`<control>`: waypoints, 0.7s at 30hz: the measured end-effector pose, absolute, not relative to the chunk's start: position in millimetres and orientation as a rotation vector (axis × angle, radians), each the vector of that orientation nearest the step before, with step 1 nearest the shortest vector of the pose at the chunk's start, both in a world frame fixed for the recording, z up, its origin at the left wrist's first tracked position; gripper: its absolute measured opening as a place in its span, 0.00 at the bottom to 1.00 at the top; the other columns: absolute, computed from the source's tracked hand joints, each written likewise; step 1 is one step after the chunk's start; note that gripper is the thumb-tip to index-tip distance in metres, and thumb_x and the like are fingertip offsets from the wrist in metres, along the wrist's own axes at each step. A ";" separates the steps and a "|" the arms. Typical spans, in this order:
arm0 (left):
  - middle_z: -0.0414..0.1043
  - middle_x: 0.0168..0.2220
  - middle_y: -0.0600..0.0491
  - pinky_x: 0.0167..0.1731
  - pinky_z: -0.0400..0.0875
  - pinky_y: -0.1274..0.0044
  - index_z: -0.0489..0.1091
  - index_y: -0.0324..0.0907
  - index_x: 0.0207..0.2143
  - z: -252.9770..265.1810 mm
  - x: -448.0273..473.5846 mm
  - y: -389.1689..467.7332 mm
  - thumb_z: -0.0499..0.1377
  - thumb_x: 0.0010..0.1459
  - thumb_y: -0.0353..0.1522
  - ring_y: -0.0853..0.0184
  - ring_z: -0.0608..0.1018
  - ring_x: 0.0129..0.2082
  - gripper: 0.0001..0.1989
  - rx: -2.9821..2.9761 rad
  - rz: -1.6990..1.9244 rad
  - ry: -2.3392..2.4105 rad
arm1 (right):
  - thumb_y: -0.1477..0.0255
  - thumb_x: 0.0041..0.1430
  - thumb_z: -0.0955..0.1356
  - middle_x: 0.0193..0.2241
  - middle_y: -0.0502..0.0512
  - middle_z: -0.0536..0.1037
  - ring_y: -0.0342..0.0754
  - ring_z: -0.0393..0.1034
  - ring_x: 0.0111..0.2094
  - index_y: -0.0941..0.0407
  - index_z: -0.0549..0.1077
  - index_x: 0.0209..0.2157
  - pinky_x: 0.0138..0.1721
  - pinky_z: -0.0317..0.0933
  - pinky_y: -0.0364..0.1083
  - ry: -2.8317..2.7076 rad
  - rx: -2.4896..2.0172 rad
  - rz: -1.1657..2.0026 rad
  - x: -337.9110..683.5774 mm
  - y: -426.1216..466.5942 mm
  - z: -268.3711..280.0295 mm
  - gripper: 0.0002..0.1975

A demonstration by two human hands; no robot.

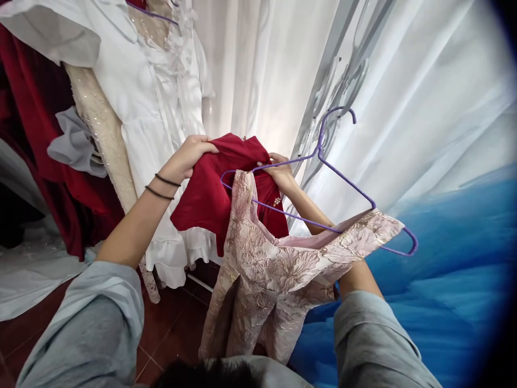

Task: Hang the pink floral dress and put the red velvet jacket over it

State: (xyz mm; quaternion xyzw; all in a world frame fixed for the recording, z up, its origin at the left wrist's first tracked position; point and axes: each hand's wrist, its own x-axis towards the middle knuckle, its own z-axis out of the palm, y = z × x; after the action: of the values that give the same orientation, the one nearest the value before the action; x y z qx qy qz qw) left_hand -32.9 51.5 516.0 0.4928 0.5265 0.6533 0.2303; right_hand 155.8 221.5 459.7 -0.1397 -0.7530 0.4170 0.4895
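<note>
Between my hands hangs a red garment [214,186] with a small gold ornament on its right part. My left hand [197,152], with two dark bands on the wrist, grips its upper left edge between thumb and fingers. On the upper right edge of the cloth, my right hand [280,170] is closed, partly behind the hanger. A purple hanger [319,151] holds a pink brocade dress [278,269] in front of my right forearm. The dress hides part of the red cloth and of that arm.
White ruffled dresses [149,124] and a beige sequinned garment [103,126] hang at left, beside dark red cloth [38,140]. A grey metal rack [323,81] with hooks stands before white curtains [274,48]. Blue fabric [444,269] spreads at right. Below is a red tiled floor [173,328].
</note>
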 end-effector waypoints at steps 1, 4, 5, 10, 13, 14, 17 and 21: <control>0.70 0.22 0.56 0.24 0.68 0.80 0.68 0.39 0.25 515.4 -17.6 35.1 0.62 0.43 0.27 0.70 0.72 0.23 0.04 1.424 1.857 1.423 | 0.61 0.43 0.75 0.27 0.48 0.76 0.45 0.70 0.30 0.56 0.73 0.33 0.33 0.65 0.44 -1.824 -0.258 1.039 159.7 216.6 464.7 0.17; 0.67 0.23 0.57 0.22 0.64 0.81 0.66 0.40 0.27 490.5 31.4 -4.6 0.61 0.45 0.28 0.72 0.70 0.22 0.06 1.607 1.944 1.418 | 0.63 0.42 0.75 0.31 0.50 0.78 0.46 0.72 0.34 0.56 0.74 0.34 0.39 0.67 0.46 -1.797 -0.111 1.085 173.6 200.7 471.6 0.17; 0.68 0.23 0.57 0.23 0.63 0.81 0.65 0.41 0.28 475.6 46.3 -11.5 0.60 0.46 0.28 0.72 0.70 0.23 0.06 1.670 1.945 1.424 | 0.62 0.42 0.75 0.31 0.50 0.78 0.47 0.72 0.35 0.56 0.75 0.33 0.41 0.68 0.47 -1.807 -0.111 1.091 178.6 196.8 471.6 0.17; 0.63 0.21 0.59 0.22 0.59 0.80 0.64 0.41 0.29 396.4 102.2 -6.3 0.56 0.53 0.27 0.73 0.64 0.20 0.02 1.848 1.684 1.560 | 0.59 0.44 0.74 0.24 0.51 0.76 0.48 0.71 0.30 0.59 0.76 0.29 0.31 0.66 0.45 -2.150 -0.275 1.152 205.7 197.1 461.8 0.16; 0.66 0.23 0.58 0.27 0.65 0.78 0.67 0.40 0.36 377.6 130.5 2.5 0.54 0.57 0.29 0.71 0.67 0.23 0.05 1.799 1.659 1.477 | 0.59 0.49 0.72 0.25 0.51 0.77 0.46 0.70 0.28 0.59 0.77 0.30 0.29 0.63 0.43 -2.230 -0.336 1.165 219.3 203.1 452.5 0.16; 0.68 0.25 0.57 0.31 0.67 0.78 0.68 0.40 0.41 376.6 138.7 4.5 0.55 0.57 0.29 0.70 0.69 0.25 0.08 1.808 1.672 1.437 | 0.58 0.51 0.71 0.26 0.51 0.77 0.46 0.70 0.29 0.59 0.77 0.30 0.30 0.64 0.43 -2.224 -0.334 1.154 224.0 203.9 449.3 0.17; 0.71 0.28 0.54 0.33 0.68 0.75 0.64 0.38 0.50 379.7 149.5 9.7 0.57 0.57 0.32 0.66 0.73 0.28 0.18 1.911 1.575 1.453 | 0.54 0.54 0.70 0.34 0.54 0.79 0.51 0.73 0.39 0.58 0.78 0.36 0.41 0.68 0.46 -2.255 -0.290 1.055 244.4 201.3 436.9 0.20; 0.70 0.23 0.54 0.25 0.63 0.75 0.69 0.41 0.34 389.7 120.7 22.2 0.56 0.59 0.44 0.66 0.71 0.23 0.15 2.106 1.153 1.638 | 0.53 0.47 0.74 0.49 0.60 0.76 0.56 0.73 0.48 0.57 0.72 0.54 0.48 0.69 0.51 -2.262 -0.453 1.031 295.2 188.8 407.4 0.35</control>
State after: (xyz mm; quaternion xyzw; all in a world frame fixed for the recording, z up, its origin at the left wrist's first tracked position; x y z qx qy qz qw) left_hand 120.7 22.2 389.7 0.7194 0.5598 0.3940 0.1174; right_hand 295.2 188.8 407.4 -0.1708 -0.8533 0.3890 0.3024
